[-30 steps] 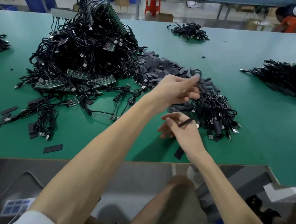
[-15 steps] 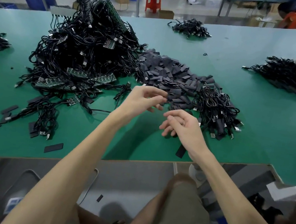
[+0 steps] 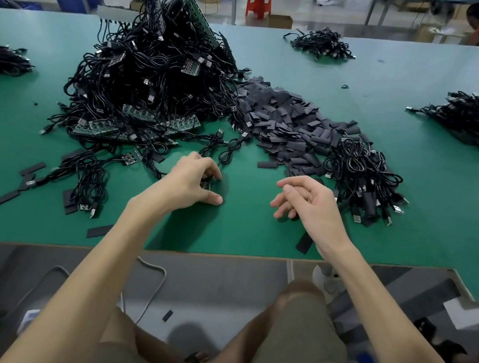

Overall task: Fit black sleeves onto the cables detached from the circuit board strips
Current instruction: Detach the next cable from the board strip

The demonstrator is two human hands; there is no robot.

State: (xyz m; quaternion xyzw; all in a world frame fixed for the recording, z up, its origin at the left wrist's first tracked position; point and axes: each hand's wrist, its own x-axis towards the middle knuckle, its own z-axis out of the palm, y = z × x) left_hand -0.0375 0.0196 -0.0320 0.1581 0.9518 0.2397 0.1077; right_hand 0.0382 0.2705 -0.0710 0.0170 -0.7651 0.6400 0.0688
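Left hand has dropped onto 1 cable end, fingers curled round it. Right hand hangs loose, empty; lift that end clear.

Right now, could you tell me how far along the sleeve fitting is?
Looks done: the small pile of cables right of the hands, several with sleeves on. In hand: the left hand grips one cable at the edge of the big heap; the right hand holds nothing. Left: that heap, with circuit board strips in it, and many loose sleeves.
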